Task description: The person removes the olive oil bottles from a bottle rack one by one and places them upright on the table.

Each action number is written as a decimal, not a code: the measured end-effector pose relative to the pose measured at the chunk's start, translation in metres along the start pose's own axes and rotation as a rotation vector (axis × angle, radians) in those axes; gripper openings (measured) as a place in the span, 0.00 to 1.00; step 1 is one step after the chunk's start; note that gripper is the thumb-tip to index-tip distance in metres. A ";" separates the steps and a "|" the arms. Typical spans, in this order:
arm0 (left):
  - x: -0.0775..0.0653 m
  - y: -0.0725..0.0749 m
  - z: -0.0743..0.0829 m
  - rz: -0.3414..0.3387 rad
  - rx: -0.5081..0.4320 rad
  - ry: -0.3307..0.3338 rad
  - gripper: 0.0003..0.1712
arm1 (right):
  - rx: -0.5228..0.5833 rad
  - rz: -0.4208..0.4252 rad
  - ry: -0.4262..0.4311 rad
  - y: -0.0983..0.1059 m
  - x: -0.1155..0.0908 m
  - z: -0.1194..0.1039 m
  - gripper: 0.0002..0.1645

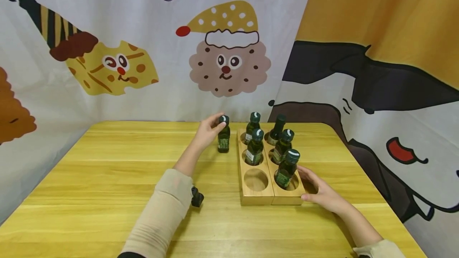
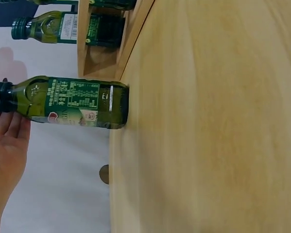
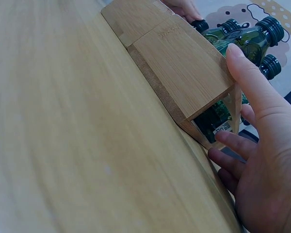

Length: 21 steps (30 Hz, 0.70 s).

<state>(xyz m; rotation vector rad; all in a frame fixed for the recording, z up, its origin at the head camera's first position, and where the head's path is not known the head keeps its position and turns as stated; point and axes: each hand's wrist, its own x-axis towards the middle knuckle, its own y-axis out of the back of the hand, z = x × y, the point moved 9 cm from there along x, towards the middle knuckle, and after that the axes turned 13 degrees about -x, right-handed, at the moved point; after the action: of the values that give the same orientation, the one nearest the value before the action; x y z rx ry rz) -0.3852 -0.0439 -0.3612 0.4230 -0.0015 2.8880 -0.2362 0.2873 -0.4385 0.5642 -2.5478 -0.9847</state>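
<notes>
My left hand (image 1: 208, 130) grips a small green olive oil bottle (image 1: 224, 140) by its cap and neck. The bottle is upright left of the wooden racks; I cannot tell whether its base touches the table. Two light wooden racks (image 1: 256, 201) stand side by side, each with three round holes. Bottles fill the right rack, including a front one (image 1: 286, 170); the left rack holds two, and its front hole (image 1: 256, 180) is empty. At the right rack's front corner lies my right hand (image 1: 322, 194), thumb (image 3: 242, 63) against the corner, fingers loosely bent beside its open side.
A small black object (image 1: 196, 197) shows beside my left sleeve. The wooden table (image 1: 107, 178) reaches back to a curtain (image 1: 136, 106) printed with cartoon figures.
</notes>
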 end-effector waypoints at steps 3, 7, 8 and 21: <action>0.001 0.001 0.004 0.000 0.013 -0.014 0.25 | -0.002 0.005 0.006 0.000 0.000 -0.001 0.50; 0.000 0.002 0.015 -0.003 0.009 -0.045 0.27 | -0.006 0.013 0.000 0.001 0.000 0.000 0.50; 0.000 0.002 0.018 -0.001 0.004 -0.054 0.28 | -0.006 0.014 -0.003 0.001 0.000 0.001 0.50; -0.015 -0.027 0.060 0.008 -0.085 -0.158 0.30 | 0.013 0.002 -0.022 0.000 0.000 0.004 0.49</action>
<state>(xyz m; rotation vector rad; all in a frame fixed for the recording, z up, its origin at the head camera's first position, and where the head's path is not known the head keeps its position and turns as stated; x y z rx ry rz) -0.3481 -0.0227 -0.3090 0.6346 -0.1513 2.8416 -0.2377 0.2894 -0.4412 0.5570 -2.5751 -0.9794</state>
